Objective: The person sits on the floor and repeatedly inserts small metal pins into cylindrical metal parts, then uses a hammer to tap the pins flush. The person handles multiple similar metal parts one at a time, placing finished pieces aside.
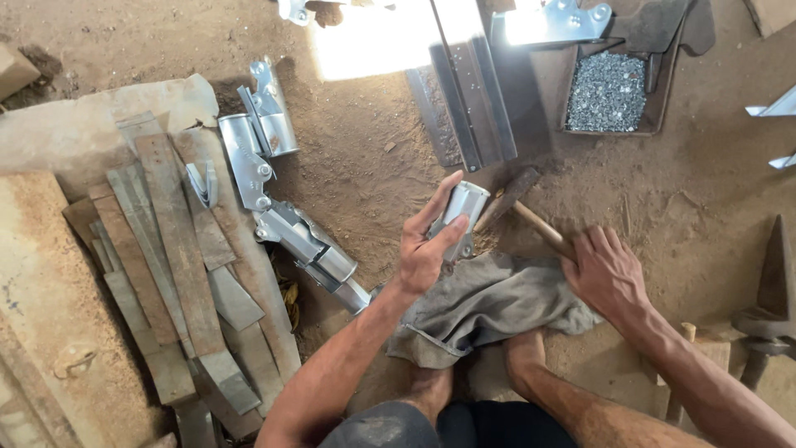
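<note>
My left hand grips a shiny bent sheet-metal bracket and holds it upright above a grey cloth spread on the dirt floor. My right hand rests on the wooden handle of a hammer, whose dark head lies on the ground just right of the bracket. My bare feet sit at the near edge of the cloth.
A row of finished metal brackets lies on the ground to the left, beside a pile of flat rusty metal strips. A tray of small rivets and long steel bars lie at the top. An iron anvil stake stands at right.
</note>
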